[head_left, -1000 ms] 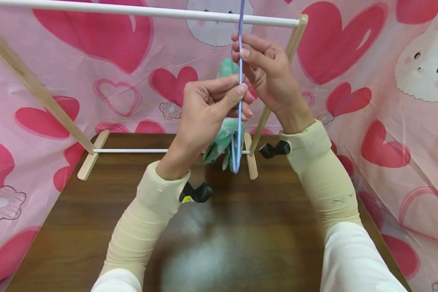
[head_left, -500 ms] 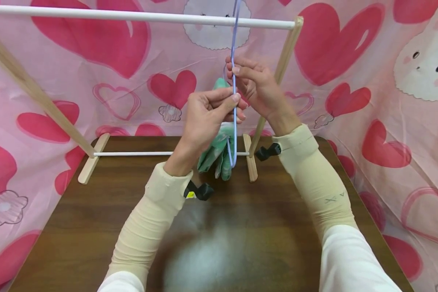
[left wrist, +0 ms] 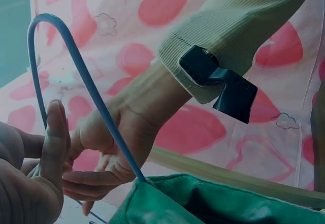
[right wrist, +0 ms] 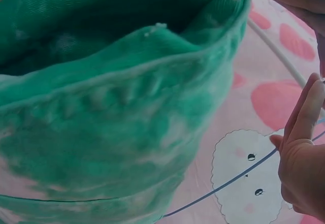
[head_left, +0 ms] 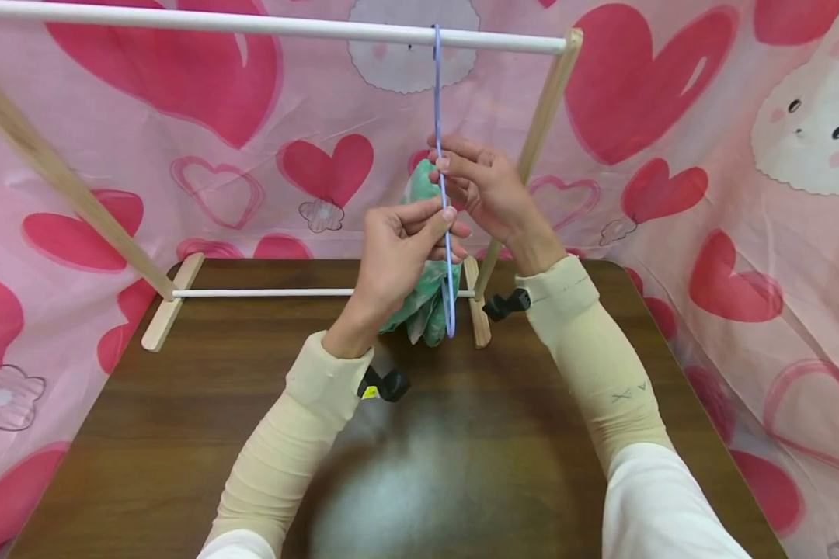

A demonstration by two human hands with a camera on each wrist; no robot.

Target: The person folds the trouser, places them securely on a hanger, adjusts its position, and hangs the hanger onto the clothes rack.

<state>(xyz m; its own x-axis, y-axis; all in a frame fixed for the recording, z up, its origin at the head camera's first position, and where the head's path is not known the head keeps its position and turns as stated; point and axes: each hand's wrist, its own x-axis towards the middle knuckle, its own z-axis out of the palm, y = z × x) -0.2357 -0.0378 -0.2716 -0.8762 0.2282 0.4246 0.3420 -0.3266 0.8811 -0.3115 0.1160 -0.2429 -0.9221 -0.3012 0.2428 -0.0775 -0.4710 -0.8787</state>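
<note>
A light purple wire hanger stands nearly edge-on in the head view, its top at the white rail. My left hand pinches the hanger's wire between thumb and fingers. Just above it, my right hand pinches the same wire. A green tie-dyed garment hangs from the hanger's far side, partly hidden behind the left hand. In the left wrist view the wire runs into a corner of the green cloth. The garment's open, seamed edge fills much of the right wrist view.
The rail belongs to a rack with wooden side posts and a lower white bar. Its wooden feet stand on the dark brown table. Pink cloth with hearts covers the walls behind and beside it.
Both hands have come down and slightly left with the hanger and garment. The hanger's top was beyond the upper frame edge earlier and is now at the rail.
</note>
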